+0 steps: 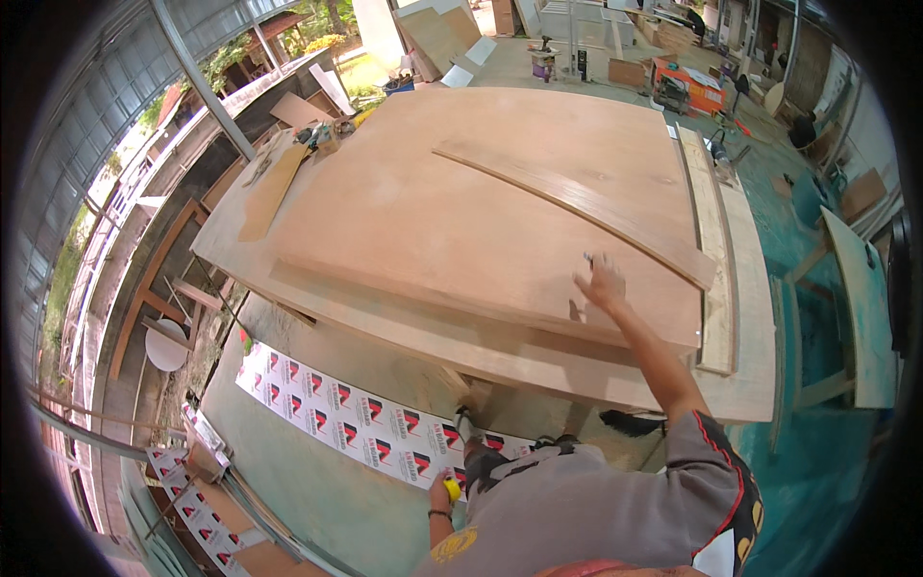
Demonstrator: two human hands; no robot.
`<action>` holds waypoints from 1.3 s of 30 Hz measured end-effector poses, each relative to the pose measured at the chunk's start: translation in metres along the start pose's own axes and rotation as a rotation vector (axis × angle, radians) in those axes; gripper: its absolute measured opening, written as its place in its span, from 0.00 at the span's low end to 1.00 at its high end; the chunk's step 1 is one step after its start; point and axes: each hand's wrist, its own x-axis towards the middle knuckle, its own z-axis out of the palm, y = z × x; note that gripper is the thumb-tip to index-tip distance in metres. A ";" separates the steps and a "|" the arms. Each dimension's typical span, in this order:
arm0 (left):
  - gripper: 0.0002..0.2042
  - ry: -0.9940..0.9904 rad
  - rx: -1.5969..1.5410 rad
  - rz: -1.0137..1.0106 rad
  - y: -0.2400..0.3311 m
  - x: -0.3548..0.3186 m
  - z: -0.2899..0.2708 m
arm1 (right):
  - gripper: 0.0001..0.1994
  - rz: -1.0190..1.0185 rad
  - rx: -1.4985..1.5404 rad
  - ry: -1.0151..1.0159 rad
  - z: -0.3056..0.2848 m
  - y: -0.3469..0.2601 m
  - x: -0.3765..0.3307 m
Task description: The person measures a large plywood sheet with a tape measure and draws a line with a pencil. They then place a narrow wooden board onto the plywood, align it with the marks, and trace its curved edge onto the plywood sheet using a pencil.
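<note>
A large, thick wooden panel (413, 207) lies flat on a wide plywood worktop (221, 236) in front of me. My right hand (604, 286) is over its near right part, fingers bent, with a short pencil-like stick (588, 258) at the fingertips. The stick is too small to name for sure. Beyond this hand, a long narrow wooden strip (577, 207) lies slantwise across the panel. Low at my left side, below the worktop, my left hand (441, 495) is closed around a yellow tape measure (453, 489). No tape blade shows pulled out.
A pale timber length (710, 260) lies along the panel's right edge. Tools and a brown offcut (274, 192) rest at the worktop's left. A printed white sheet (336, 409) lies on the floor below. At right stands another trestle table (856, 288); an orange machine (687, 88) stands farther back.
</note>
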 end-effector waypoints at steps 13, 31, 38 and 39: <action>0.14 -0.893 0.906 0.494 0.352 0.111 0.189 | 0.24 0.535 -0.141 0.348 0.055 -0.016 -0.094; 0.17 -0.873 0.901 0.100 0.319 0.059 0.349 | 0.11 1.194 1.006 0.546 0.003 0.142 0.136; 0.15 -0.928 0.811 0.007 0.323 0.037 0.381 | 0.15 0.739 1.039 0.247 -0.010 0.133 0.159; 0.14 -0.976 0.799 0.024 0.320 0.036 0.386 | 0.16 0.732 0.960 0.240 -0.007 0.125 0.157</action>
